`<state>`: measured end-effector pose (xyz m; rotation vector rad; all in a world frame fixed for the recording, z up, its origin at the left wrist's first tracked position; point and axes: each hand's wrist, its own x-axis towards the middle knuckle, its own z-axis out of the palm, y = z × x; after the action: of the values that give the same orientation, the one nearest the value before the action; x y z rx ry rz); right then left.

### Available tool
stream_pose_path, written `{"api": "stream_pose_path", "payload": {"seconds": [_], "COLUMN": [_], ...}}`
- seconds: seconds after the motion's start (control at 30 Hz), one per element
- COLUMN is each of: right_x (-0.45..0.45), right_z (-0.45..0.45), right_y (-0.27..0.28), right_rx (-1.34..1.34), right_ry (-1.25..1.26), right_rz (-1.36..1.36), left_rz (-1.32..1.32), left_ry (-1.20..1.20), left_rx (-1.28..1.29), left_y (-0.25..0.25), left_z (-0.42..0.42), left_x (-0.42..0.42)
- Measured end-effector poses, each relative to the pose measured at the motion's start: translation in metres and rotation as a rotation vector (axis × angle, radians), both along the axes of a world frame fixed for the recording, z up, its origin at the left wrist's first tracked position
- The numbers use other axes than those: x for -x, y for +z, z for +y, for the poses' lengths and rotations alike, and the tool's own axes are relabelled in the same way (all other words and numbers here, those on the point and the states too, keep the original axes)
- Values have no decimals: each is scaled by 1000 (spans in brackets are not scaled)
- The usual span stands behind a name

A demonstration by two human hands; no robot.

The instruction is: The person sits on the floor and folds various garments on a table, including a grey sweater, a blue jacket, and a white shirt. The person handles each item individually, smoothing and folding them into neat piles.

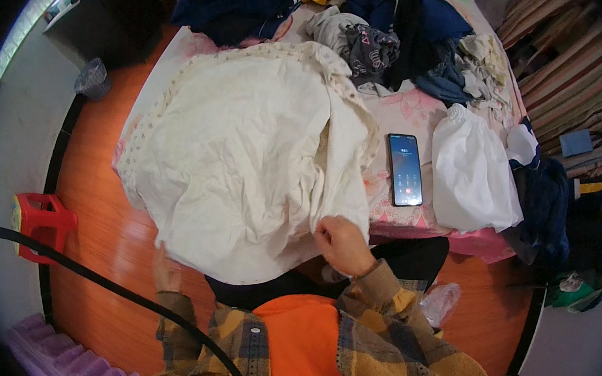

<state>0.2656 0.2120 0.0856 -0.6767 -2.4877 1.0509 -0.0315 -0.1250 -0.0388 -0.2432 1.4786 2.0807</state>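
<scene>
A large white cloth with a small printed pattern along its border lies spread and creased over the front of the bed, its near edge hanging above my lap. My right hand grips that cloth at its lower right, fingers curled into the fabric. At the lower left corner, my left hand pinches the cloth's edge; most of its fingers are hidden behind the fabric. To the right of the cloth lies a smartphone with a lit screen. Beside the phone is a white garment with a gathered top.
Dark blue clothes and a pile of mixed garments cover the far part of the pink floral bedsheet. A red plastic stool and a small waste bin stand left. A black cable crosses the lower left.
</scene>
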Motion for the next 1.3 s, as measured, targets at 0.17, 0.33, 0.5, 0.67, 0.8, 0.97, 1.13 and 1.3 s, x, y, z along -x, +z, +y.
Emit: {"api": "stream_pose_path", "payload": {"seconds": [0.17, 0.33, 0.5, 0.67, 0.8, 0.97, 1.13, 1.3], "right_x": [5, 10, 16, -9, -51, -98, -106, -108], "right_z": [-24, -27, -4, 52, 90, 104, 93, 87], "right_y": [10, -5, 16, 12, -15, -53, -71, -72], "right_rx": [338, 382, 484, 210, -130, -403, -402, -474], "right_ry": [280, 541, 243, -170, -562, -819, -704, -678], "right_rz": [-94, -120, -49, 64, 159, 169, 174, 67], "left_rz": [284, 281, 270, -29, -72, -9, 100, 176], "left_ry": [-67, -341, 115, 243, 253, 223, 145, 117], "left_rx": [-144, -221, -265, -278, -160, -31, 134, 181], "left_y": [55, 154, 127, 92, 117, 93, 82, 72], "left_z": [-80, -91, -36, 4, 55, 84, 118, 120], "left_x": [78, 102, 41, 3, -32, -50, -85, -82]}}
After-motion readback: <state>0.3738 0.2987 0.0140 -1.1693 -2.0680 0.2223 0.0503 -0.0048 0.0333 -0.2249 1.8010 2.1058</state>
